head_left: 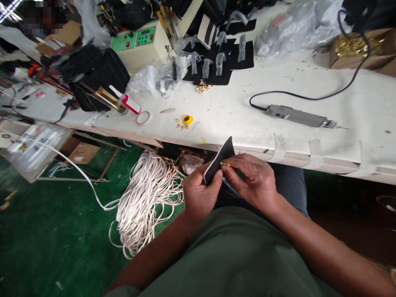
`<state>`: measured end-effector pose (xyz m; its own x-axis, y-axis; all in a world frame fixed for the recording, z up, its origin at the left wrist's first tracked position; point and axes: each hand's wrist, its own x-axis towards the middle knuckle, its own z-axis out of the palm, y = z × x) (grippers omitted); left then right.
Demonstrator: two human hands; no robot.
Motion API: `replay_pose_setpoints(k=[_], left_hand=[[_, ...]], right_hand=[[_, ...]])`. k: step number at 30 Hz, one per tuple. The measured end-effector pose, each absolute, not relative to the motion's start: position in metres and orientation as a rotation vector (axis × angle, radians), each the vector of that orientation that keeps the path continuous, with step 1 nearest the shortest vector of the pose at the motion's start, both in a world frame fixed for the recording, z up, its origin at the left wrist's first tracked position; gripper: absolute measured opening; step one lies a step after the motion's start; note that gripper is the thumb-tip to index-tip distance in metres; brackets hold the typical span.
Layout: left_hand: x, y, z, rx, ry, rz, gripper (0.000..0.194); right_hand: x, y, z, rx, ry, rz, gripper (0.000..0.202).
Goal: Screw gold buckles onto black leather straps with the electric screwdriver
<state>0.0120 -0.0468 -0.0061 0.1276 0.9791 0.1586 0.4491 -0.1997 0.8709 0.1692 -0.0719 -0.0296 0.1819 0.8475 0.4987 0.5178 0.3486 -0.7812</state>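
Note:
My left hand (201,192) grips a small black panel (223,153) with a pale edge, held tilted in front of the bench edge. Pinched in my right hand (255,179) is a small gold metal piece (225,164), which meets the panel's black face. Clear plastic film hangs below my fingers. On the bench beyond lie a yellow tape roll (187,119) and several small gold rings (180,126). Farther back, several black panels (208,76) carry plastic-wrapped parts, with a small pile of gold fittings (202,86) in front of them.
A grey corded rotary tool (293,116) lies on the bench at right, near a cardboard box (346,62) of gold pieces. A red-and-white bottle (131,104) and a green-panelled machine (142,45) are at left. Coiled white cord (145,202) heaps on the green floor.

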Motion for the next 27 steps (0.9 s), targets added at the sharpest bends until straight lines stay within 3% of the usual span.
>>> replay_pose_setpoints(k=[11, 20, 23, 27], left_hand=[[0.016, -0.041, -0.008, 1.871, 1.319, 1.053, 0.015], [0.017, -0.043, -0.017, 1.965, 1.245, 1.144, 0.018], [0.015, -0.042, -0.019, 2.055, 1.154, 1.117, 0.027], [0.013, -0.041, -0.027, 2.257, 1.045, 1.042, 0.061]], right_hand=[[0.152, -0.067, -0.037, -1.371, -1.161, 0.368, 0.004], [0.15, -0.073, -0.038, -1.302, -1.192, 0.448, 0.015], [0.154, -0.075, -0.033, -1.281, -1.257, 0.531, 0.031], [0.159, -0.076, -0.03, -1.306, -1.264, 0.602, 0.055]])
